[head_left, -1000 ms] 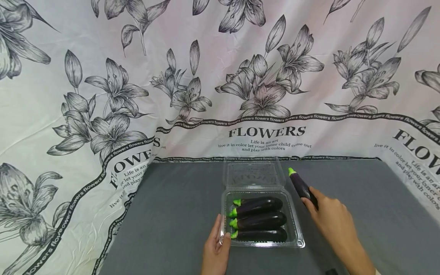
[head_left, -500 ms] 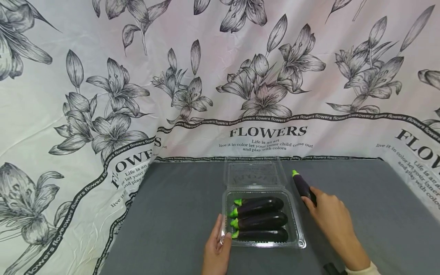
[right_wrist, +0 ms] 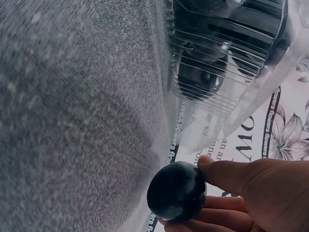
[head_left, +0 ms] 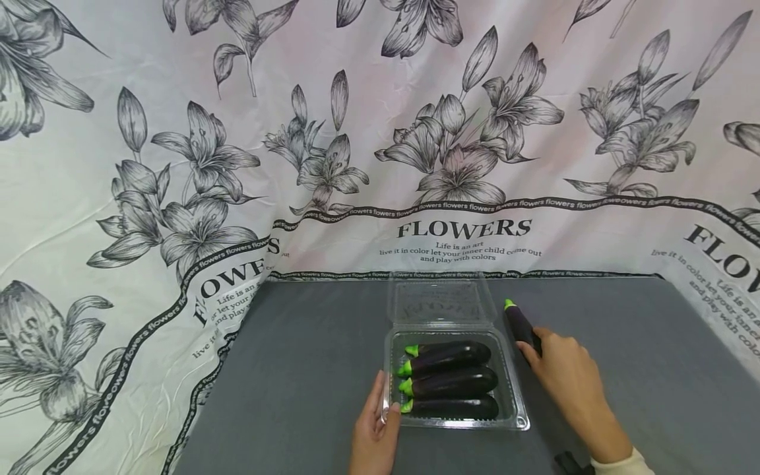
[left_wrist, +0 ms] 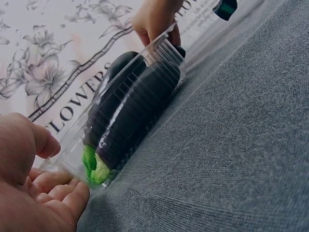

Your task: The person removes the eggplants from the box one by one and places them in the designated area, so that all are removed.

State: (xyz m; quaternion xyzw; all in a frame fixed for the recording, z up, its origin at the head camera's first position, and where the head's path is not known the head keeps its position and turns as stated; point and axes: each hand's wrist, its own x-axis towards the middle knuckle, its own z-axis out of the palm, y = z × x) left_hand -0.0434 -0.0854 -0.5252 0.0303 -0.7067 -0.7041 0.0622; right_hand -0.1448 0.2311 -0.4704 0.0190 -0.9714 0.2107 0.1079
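A clear plastic clamshell container (head_left: 522, 404) stands on the grey cloth, its transparent lid (head_left: 439, 300) folded back. Several dark purple eggplants (head_left: 454, 381) lie side by side inside, green stem ends to the left. My left hand (head_left: 375, 435) holds the container's front left corner, thumb at the rim and fingers along the outer wall. Right of the container, my right hand (head_left: 567, 373) grips another eggplant (head_left: 518, 322), its green tip pointing away from me. In the right wrist view, that eggplant's rounded end (right_wrist: 176, 192) faces the camera; whether it touches the cloth I cannot tell.
Grey cloth (head_left: 297, 376) covers the table. White fabric (head_left: 332, 244) with flower drawings and lettering hangs behind and on both sides. A small black object (head_left: 570, 462) shows beside the right sleeve (head_left: 622, 463).
My right hand and its eggplant have shifted slightly, and the green tip is a little nearer to me. More of the right sleeve shows. The left hand and container stay in place.
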